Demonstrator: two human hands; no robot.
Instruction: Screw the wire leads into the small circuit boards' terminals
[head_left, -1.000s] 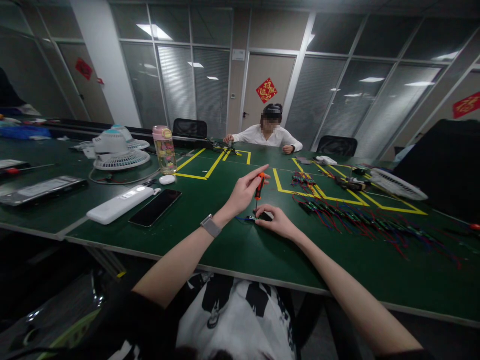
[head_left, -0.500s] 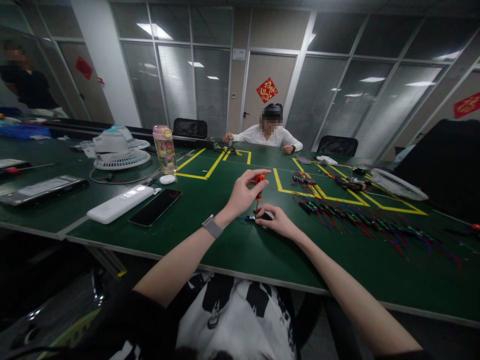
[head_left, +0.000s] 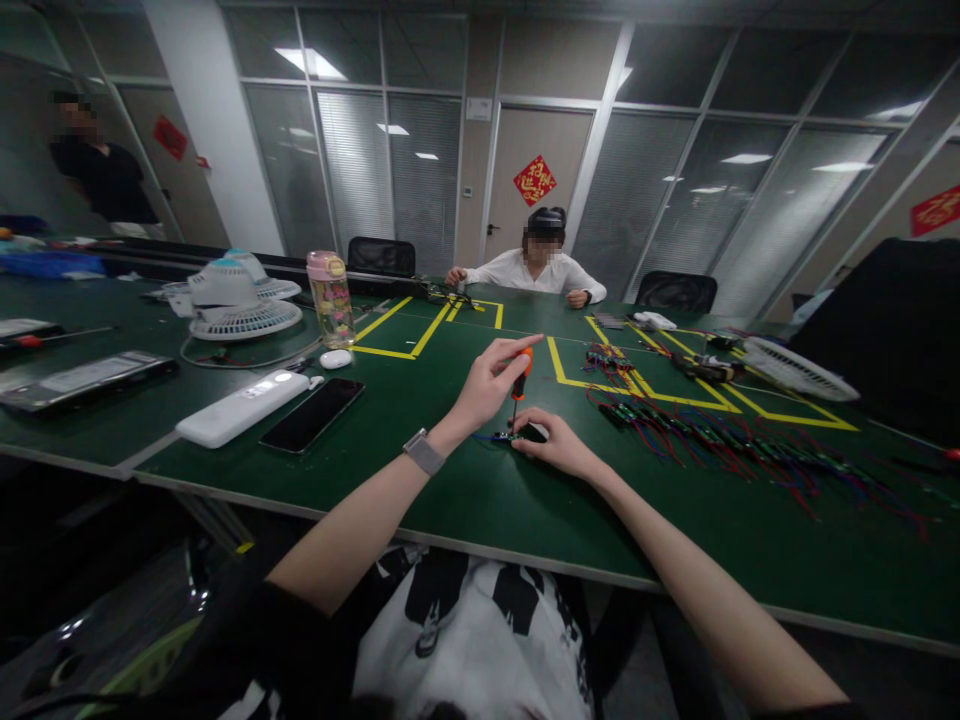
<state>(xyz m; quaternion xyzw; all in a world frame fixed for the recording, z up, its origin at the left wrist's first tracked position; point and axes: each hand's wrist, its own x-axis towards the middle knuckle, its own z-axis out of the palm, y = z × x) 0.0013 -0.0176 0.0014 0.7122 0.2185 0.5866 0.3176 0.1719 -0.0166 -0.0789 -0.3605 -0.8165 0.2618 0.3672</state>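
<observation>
Since half a second ago, the left hand (head_left: 484, 388) is loosening its curl: the forefinger is stretching out over the top of the orange-handled screwdriver (head_left: 522, 367) while thumb and middle finger are pinching the handle. The tool is standing nearly upright, likely so its tip bears straight down on the small board (head_left: 516, 436) lying on the tabletop (head_left: 465, 495) just below it. The right hand (head_left: 556, 446) is lying low with fingers closed around that board's dark end, pressing it down, apparently to keep it from sliding or turning under the tool. A grey watch (head_left: 424, 452) is sitting on the left wrist. To the right, a heap of wired boards (head_left: 712, 430) is spreading across the yellow-taped area, within reach. To the left, a phone (head_left: 311, 414) and a white remote (head_left: 240, 408) are lying aside. Across the tabletop a co-worker (head_left: 536, 270) is sitting, and a second person (head_left: 101, 175) is standing farther into view at far left.
</observation>
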